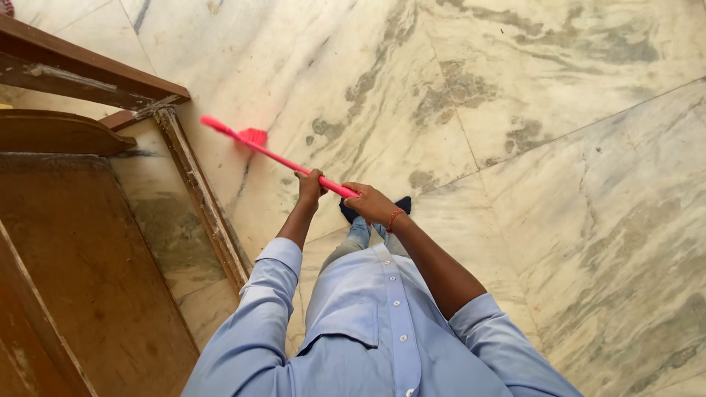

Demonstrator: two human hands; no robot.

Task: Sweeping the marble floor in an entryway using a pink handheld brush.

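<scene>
Two hands on one tool: our left hand [309,185] is wrapped round the pink handle [294,163] further down toward the head, and our right hand [370,204] is closed over the near end of it, a red thread at the wrist. Both grips look firm, fingers curled right round.

The pink brush head [252,137] sits out ahead of us, low over the marble floor [559,147], just beside the wooden door frame [202,195]. It is blurred, so we cannot tell whether the bristles touch the stone.

Our judgement for sweeping well here:
- Keep the lower hand as the guide and the upper hand as the pivot; spread as they are, they give fair control.
- Hold the head low and flat, so dust is pushed along, not flicked up.
- Work along the edge of the frame, where grit would likely collect against the wood.
- Short strokes near the frame, lest the handle knock it.

Our dark shoes [401,204] stand close behind the hands; mind not to sweep onto them.
</scene>
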